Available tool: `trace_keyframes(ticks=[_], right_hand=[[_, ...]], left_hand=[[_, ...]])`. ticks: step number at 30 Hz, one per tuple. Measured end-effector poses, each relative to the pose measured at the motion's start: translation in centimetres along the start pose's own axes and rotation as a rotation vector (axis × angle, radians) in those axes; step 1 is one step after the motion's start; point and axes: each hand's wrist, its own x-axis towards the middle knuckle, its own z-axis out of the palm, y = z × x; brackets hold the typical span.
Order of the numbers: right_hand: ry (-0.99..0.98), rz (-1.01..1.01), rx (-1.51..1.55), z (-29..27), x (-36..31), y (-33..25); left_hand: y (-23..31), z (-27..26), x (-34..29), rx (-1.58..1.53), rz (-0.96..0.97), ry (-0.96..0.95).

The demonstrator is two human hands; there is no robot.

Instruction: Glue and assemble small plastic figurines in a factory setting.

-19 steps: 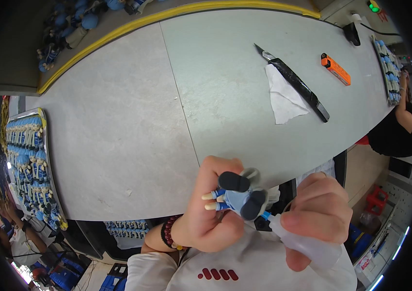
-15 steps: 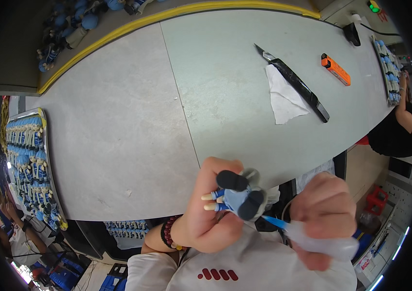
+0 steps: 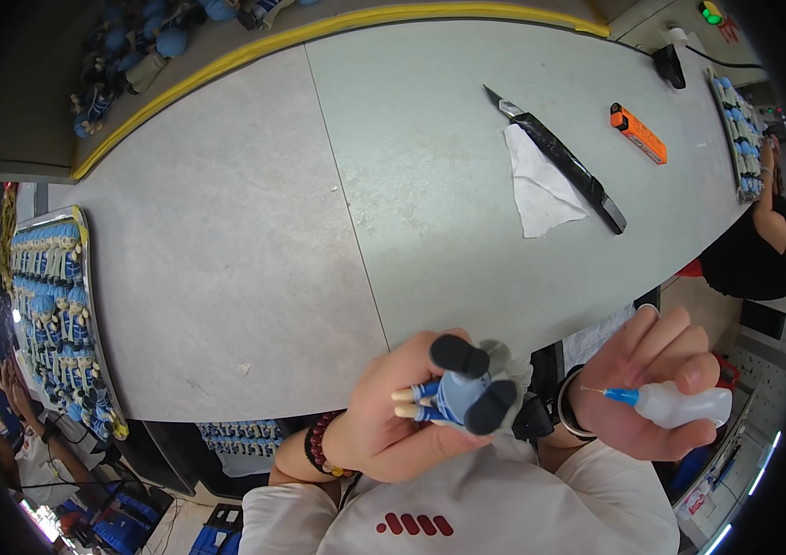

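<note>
My left hand point(image 3: 393, 407) is closed round a small figurine point(image 3: 456, 393) in blue, its dark shoe soles turned up toward me and its thin pale limbs sticking out to the left. The figurine's head is hidden from view. To the right, my right hand point(image 3: 647, 379) holds a white squeeze bottle point(image 3: 684, 404) with a blue-hubbed needle tip between thumb and fingers. The needle points left toward the figurine, apart from it. Both hands are just off the table's near edge.
On the grey table point(image 3: 236, 222) a black-handled craft knife point(image 3: 569, 171) lies across a white paper scrap point(image 3: 536, 194). An orange lighter point(image 3: 638, 134) sits farther right. Trays of similar figurines stand at left point(image 3: 55, 314) and far right point(image 3: 740, 134). A co-worker's arm point(image 3: 767, 208) shows at right.
My right hand has drawn the squeeze bottle away to the right, its needle tip leaving the figurine's side. My left hand and the figurine have shifted slightly right and nearer.
</note>
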Motion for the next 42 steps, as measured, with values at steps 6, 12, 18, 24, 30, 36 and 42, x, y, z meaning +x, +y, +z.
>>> trace_keyframes(ticks=[6, 12, 18, 24, 30, 36, 42], right_hand=[[0.010, 0.023, 0.010, -0.1, 0.0, 0.1], [0.011, 0.036, 0.073, -0.2, 0.1, 0.2], [-0.011, 0.061, 0.103, -0.2, 0.1, 0.1], [-0.028, 0.065, 0.092, -0.3, 0.1, 0.2], [-0.079, 0.073, 0.106, -0.3, 0.2, 0.2], [-0.075, 0.067, 0.096, -0.1, 0.1, 0.3], [-0.086, 0.082, 0.120, -0.3, 0.1, 0.1]], left_hand=[[-0.2, 0.3, 1.1, -0.003, 0.078, -0.062], [0.3, 0.6, 1.3, 0.072, 0.062, -0.040], [-0.3, 0.4, 0.4, -0.033, 0.093, -0.010], [0.1, 0.5, 0.2, -0.082, 0.020, 0.018], [0.0, 0.5, 0.0, -0.188, 0.007, 0.033], [0.0, 0.6, -0.1, -0.178, 0.015, 0.028], [0.0, 0.7, -0.3, -0.145, -0.012, 0.075]])
